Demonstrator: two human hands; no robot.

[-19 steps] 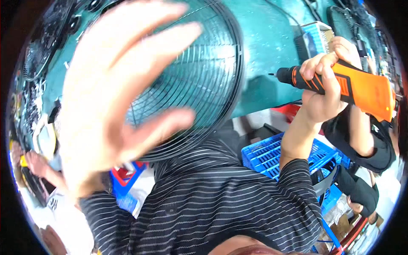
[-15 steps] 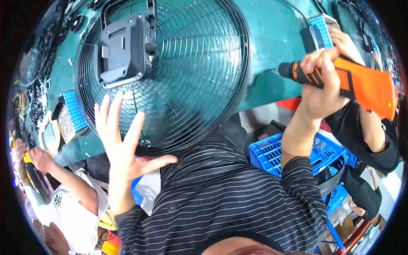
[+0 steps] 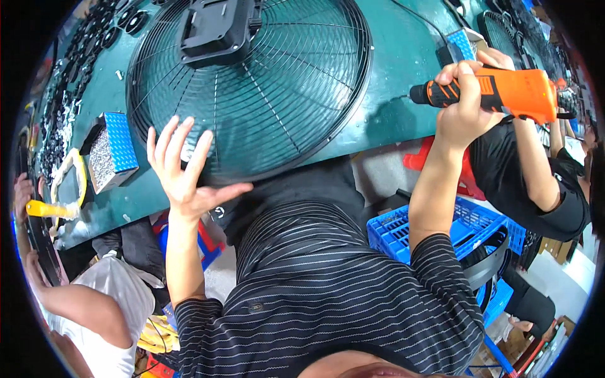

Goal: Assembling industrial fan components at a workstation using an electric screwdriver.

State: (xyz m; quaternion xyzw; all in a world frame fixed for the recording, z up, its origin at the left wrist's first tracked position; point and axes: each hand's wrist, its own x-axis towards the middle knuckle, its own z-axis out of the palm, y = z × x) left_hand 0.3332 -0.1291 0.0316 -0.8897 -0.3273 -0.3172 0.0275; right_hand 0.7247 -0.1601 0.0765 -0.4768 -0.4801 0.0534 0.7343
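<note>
A large round black wire fan guard lies on a green table, with a black motor housing at its centre. My left hand is spread wide at the guard's near-left rim, fingers apart, holding nothing. My right hand is closed around the grip of an orange and black electric screwdriver, held above the table's right side, its tip pointing left toward the guard.
A blue open box of small screws stands left of the guard. A blue plastic crate sits below the table at right. One person in white works at the left with a yellow tool, another in black at the right.
My left hand has dropped away from the camera and now sits by the guard's near-left rim. The screwdriver hand has barely shifted. The whole guard has come into view.
</note>
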